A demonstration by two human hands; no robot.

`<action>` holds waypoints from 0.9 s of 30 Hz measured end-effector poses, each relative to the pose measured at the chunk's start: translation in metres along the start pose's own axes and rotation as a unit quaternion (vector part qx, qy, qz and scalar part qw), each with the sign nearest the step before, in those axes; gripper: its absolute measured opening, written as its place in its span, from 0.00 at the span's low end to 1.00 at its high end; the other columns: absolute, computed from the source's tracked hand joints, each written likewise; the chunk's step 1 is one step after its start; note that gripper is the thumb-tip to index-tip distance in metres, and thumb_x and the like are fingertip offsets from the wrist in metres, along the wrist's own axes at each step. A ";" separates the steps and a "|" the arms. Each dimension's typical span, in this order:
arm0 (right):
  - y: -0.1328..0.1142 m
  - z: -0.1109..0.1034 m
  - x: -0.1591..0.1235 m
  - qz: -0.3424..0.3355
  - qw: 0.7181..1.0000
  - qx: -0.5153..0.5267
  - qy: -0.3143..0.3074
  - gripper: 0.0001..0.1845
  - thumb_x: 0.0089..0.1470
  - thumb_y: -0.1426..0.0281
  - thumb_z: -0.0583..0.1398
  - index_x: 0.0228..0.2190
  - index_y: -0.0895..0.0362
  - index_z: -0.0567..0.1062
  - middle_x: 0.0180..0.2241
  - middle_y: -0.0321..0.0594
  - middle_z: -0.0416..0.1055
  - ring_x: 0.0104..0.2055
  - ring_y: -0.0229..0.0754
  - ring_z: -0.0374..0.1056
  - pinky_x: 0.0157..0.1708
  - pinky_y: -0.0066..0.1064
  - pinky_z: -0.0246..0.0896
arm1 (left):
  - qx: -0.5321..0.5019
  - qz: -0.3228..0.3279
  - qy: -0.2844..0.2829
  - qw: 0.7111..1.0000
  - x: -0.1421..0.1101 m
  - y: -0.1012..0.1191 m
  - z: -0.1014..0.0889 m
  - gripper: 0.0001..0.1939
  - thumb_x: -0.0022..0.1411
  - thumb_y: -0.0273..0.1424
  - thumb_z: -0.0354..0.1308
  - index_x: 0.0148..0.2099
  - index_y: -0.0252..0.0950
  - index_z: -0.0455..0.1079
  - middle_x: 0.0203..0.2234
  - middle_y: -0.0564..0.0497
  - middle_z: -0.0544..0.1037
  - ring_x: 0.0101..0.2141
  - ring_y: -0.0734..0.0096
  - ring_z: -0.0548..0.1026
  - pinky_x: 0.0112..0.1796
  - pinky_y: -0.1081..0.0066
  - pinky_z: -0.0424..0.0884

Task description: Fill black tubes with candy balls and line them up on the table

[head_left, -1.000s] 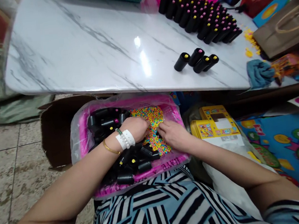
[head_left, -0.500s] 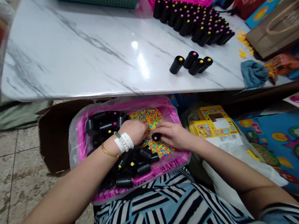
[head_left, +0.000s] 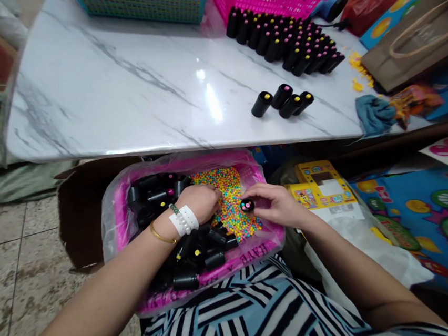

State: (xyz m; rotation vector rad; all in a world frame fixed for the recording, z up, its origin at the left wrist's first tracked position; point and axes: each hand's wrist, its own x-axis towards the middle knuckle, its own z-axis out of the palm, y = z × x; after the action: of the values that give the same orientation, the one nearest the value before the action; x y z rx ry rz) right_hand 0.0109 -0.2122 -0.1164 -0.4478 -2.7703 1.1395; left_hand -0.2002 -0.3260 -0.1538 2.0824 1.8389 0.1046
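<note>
While the right hand (head_left: pixel 279 205) pinches a little black tube (head_left: pixel 247 205) at its end, the left hand (head_left: pixel 200 201) is curled down into the pile of tiny beads (head_left: pixel 231 201) — I cannot tell if it has picked any up. To do this bit well, I think the tube should be held still with its open end facing up, close over the beads, so any bead that slips falls back in the pile. Small, slow pinches would help, because the beads are tiny and round.

The tube is short, black and shiny, with small pink dots showing at its end. It sits just right of the left hand, above the pink tray (head_left: pixel 255 249). More black tubes (head_left: pixel 200 247) lie in a heap under the left wrist. Far past both hands, four tubes (head_left: pixel 281 100) lie on the white table (head_left: pixel 122 93).
</note>
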 end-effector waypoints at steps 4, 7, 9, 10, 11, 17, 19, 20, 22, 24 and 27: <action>-0.007 -0.004 0.004 -0.001 0.999 0.037 0.015 0.17 0.50 0.75 0.63 0.44 0.55 0.75 0.40 0.40 0.75 0.41 0.40 0.71 0.44 0.35 0.67 | -0.011 0.011 0.016 1.000 0.004 0.000 0.003 0.11 0.64 0.34 0.52 0.40 0.34 0.72 0.34 0.42 0.78 0.35 0.57 0.77 0.35 0.64 0.71; -0.017 -0.010 0.007 0.000 0.997 0.042 0.057 0.16 0.50 0.73 0.64 0.44 0.55 0.75 0.39 0.39 0.76 0.40 0.40 0.71 0.42 0.33 0.67 | -0.055 0.034 0.050 0.997 0.006 0.001 0.006 0.11 0.65 0.33 0.51 0.41 0.35 0.72 0.34 0.44 0.78 0.36 0.61 0.77 0.37 0.66 0.71; -0.023 -0.019 0.008 0.004 0.995 0.035 0.097 0.16 0.51 0.71 0.64 0.44 0.54 0.75 0.39 0.39 0.75 0.40 0.40 0.71 0.43 0.33 0.67 | -0.112 0.062 0.086 0.988 0.004 0.002 0.004 0.12 0.67 0.33 0.49 0.42 0.35 0.73 0.34 0.45 0.78 0.37 0.64 0.76 0.39 0.68 0.71; -0.026 -0.024 0.008 0.002 0.992 0.028 0.121 0.16 0.51 0.70 0.65 0.43 0.54 0.75 0.40 0.40 0.75 0.41 0.41 0.71 0.44 0.34 0.66 | -0.147 0.075 0.108 0.980 0.002 0.004 0.001 0.13 0.68 0.32 0.48 0.43 0.36 0.73 0.34 0.46 0.78 0.37 0.66 0.76 0.39 0.69 0.71; -0.027 -0.031 0.008 -0.001 0.988 0.016 0.153 0.15 0.50 0.69 0.65 0.42 0.54 0.76 0.40 0.40 0.75 0.42 0.42 0.70 0.44 0.35 0.66 | -0.182 0.084 0.132 0.971 0.000 0.006 -0.003 0.13 0.68 0.32 0.47 0.43 0.36 0.73 0.34 0.47 0.78 0.36 0.68 0.76 0.40 0.70 0.71; 0.002 -0.095 0.011 0.081 0.919 -0.083 0.378 0.16 0.46 0.64 0.67 0.38 0.55 0.77 0.33 0.37 0.71 0.31 0.39 0.66 0.30 0.30 0.62 | -0.344 0.036 0.265 0.900 -0.012 0.013 -0.054 0.10 0.66 0.34 0.52 0.40 0.39 0.75 0.31 0.50 0.79 0.31 0.72 0.75 0.35 0.72 0.71; 0.017 -0.118 0.016 0.117 0.909 -0.104 0.387 0.17 0.45 0.64 0.67 0.38 0.56 0.77 0.31 0.36 0.70 0.30 0.39 0.65 0.30 0.30 0.61 | -0.355 -0.001 0.290 0.889 -0.004 0.011 -0.079 0.11 0.63 0.35 0.55 0.45 0.39 0.73 0.31 0.51 0.78 0.29 0.73 0.74 0.33 0.72 0.72; 0.023 -0.128 0.020 0.134 0.909 -0.110 0.379 0.17 0.45 0.64 0.67 0.38 0.56 0.78 0.30 0.35 0.69 0.29 0.39 0.65 0.31 0.30 0.61 | -0.351 -0.018 0.297 0.888 0.003 0.009 -0.091 0.14 0.61 0.36 0.57 0.48 0.38 0.72 0.31 0.52 0.77 0.27 0.73 0.73 0.32 0.71 0.72; 0.031 -0.143 0.029 0.168 0.915 -0.118 0.347 0.17 0.44 0.64 0.66 0.37 0.57 0.78 0.29 0.35 0.69 0.29 0.39 0.65 0.32 0.30 0.60 | -0.322 -0.053 0.293 0.899 0.026 0.003 -0.114 0.24 0.57 0.38 0.60 0.54 0.36 0.68 0.32 0.52 0.76 0.26 0.73 0.72 0.32 0.70 0.72; 0.032 -0.153 0.039 0.195 0.922 -0.127 0.309 0.22 0.41 0.65 0.67 0.41 0.57 0.78 0.31 0.36 0.70 0.31 0.39 0.66 0.33 0.29 0.60 | -0.273 -0.091 0.271 0.919 0.055 -0.004 -0.132 0.34 0.52 0.39 0.64 0.59 0.32 0.64 0.33 0.50 0.75 0.28 0.71 0.73 0.33 0.69 0.72; 0.025 -0.160 0.055 0.199 0.932 -0.148 0.265 0.35 0.35 0.64 0.70 0.48 0.59 0.74 0.38 0.41 0.72 0.37 0.43 0.67 0.38 0.30 0.60 | -0.199 -0.119 0.216 0.949 0.100 -0.011 -0.150 0.46 0.46 0.41 0.68 0.63 0.26 0.59 0.34 0.46 0.77 0.34 0.62 0.75 0.38 0.67 0.71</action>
State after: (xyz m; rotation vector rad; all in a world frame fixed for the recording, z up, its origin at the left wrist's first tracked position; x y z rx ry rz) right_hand -0.0013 -0.0709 -0.0203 -1.1967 -2.4121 0.5234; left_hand -0.2390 -0.1955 -0.0351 1.6327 2.0788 0.8540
